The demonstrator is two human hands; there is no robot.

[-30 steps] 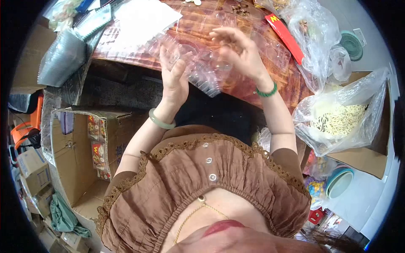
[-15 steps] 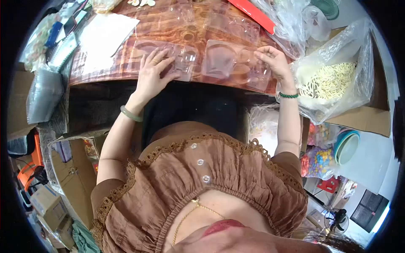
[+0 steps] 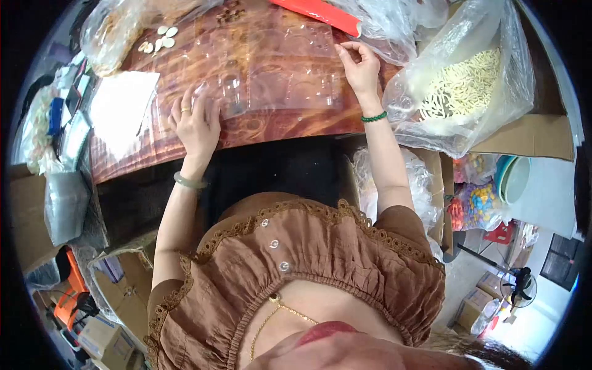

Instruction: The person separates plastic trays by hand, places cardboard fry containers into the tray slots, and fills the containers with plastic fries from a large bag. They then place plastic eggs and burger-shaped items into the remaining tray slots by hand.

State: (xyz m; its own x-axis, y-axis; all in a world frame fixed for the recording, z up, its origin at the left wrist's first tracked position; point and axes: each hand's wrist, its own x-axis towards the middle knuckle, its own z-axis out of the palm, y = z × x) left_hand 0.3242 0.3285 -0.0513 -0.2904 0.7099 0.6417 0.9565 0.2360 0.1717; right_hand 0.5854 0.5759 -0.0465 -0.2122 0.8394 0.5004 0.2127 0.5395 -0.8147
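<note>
My left hand (image 3: 196,120) lies on the table at the left, fingers spread, beside the near left clear plastic tray (image 3: 233,92). It wears a ring and a pale green bangle. At the right, my right hand (image 3: 362,69) has thumb and index fingertips close together by the right edge of the clear trays; whatever may be between them is too small to make out. Another clear moulded tray (image 3: 302,89) lies right of the first, and a further clear tray (image 3: 296,46) lies behind it. Their outlines are faint against the wood grain.
White sheets (image 3: 122,108) lie at the left, with several pale disc pieces (image 3: 165,38) beyond. A red strip (image 3: 320,13) crosses the far edge. An open plastic bag of pale yellow twisted pieces (image 3: 462,86) sits in a carton at the right. Stacked clear trays (image 3: 66,206) stand lower left.
The view has turned and shifted, showing more of the table's far left. My left hand has come off the near left tray to its left side; my right hand is farther from the table's front edge.
</note>
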